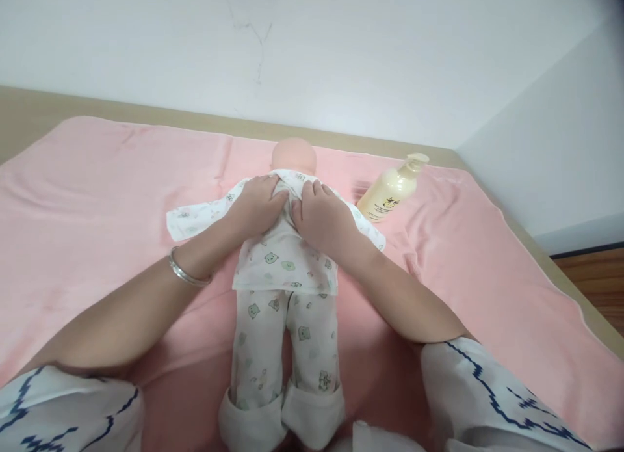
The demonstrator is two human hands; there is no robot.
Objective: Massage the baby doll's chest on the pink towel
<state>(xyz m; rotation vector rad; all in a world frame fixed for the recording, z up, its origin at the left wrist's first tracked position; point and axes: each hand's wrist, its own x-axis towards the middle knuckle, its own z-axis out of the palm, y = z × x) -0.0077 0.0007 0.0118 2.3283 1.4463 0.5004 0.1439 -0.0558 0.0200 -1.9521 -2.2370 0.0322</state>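
Observation:
A baby doll (287, 263) in a white printed top and trousers lies stretched out on a pink blanket, its bald head (294, 154) at the far end. No face shows on it; it appears to lie on its front. My left hand (258, 205) rests on the left side of its upper back, fingers extended. On the right side of the upper back lies my right hand (324, 218), thumb toward the middle. Both hands press on the top's fabric, which wrinkles between the thumbs. The trouser ends (314, 413) are folded up nearest me.
A cream pump bottle (390, 190) leans tilted on the blanket, right of the doll's shoulder. The pink blanket (97, 244) covers most of a tan surface (29, 114). A white wall (146, 49) with a crack stands behind it. Brown wood (595, 283) shows at the right.

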